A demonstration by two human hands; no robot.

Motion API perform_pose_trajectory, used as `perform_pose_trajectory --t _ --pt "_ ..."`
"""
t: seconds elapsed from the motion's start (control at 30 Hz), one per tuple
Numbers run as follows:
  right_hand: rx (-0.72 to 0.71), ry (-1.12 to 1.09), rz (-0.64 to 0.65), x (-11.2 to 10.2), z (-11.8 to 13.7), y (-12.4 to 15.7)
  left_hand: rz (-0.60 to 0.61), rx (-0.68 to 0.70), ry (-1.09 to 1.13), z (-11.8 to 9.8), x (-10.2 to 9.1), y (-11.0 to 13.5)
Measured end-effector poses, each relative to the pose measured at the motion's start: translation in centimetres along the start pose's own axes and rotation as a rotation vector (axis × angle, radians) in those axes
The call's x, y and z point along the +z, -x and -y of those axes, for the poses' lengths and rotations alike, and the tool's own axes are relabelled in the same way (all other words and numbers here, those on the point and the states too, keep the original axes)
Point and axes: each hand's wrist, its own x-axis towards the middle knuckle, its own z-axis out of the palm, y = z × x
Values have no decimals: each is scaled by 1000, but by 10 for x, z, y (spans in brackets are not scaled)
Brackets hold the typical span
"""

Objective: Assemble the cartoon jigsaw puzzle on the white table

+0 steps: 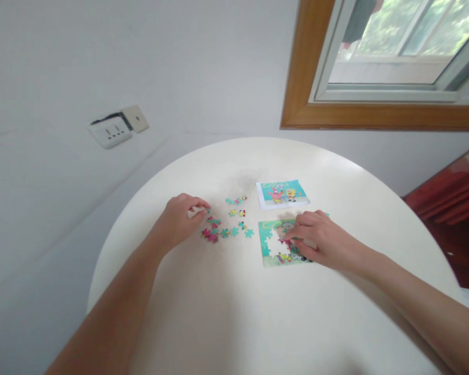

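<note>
A partly assembled jigsaw puzzle (268, 260) lies flat on the round white table, with a white gap in its left middle. My right hand (316, 235) reaches over its right side, fingers closed on a pink puzzle piece (283, 241) at the gap's edge. The hand hides much of that side. To the left, my left hand (180, 219) is closed, its thumb and index finger pinching a small teal puzzle piece (208, 211). Loose puzzle pieces (211, 235) in pink, teal and yellow are scattered between the hands.
A printed reference picture (283, 194) of cartoon figures lies behind the puzzle. The round table (226, 312) stands against a white wall with a socket (111, 132). A wood-framed window (383, 115) is at upper right, with red fabric (449, 190) below it.
</note>
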Motion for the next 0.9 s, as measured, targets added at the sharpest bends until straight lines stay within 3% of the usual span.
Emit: perform_pose_trajectory --t 0.23,0.4,0.6,0.73,0.9 --pt "-4 -15 -36 -7 4 -15 -11 -6 3 0 3 2" --pt "-123 -37 26 -9 27 -68 11 7 13 5 5 4" --pt "-146 -98 78 20 66 -128 -66 -19 40 10 4 6" --pt "-132 -32 84 35 81 -139 -95 -29 55 6 5 6" --pt "-121 -59 84 38 82 -141 -114 -24 72 -1 6 6"
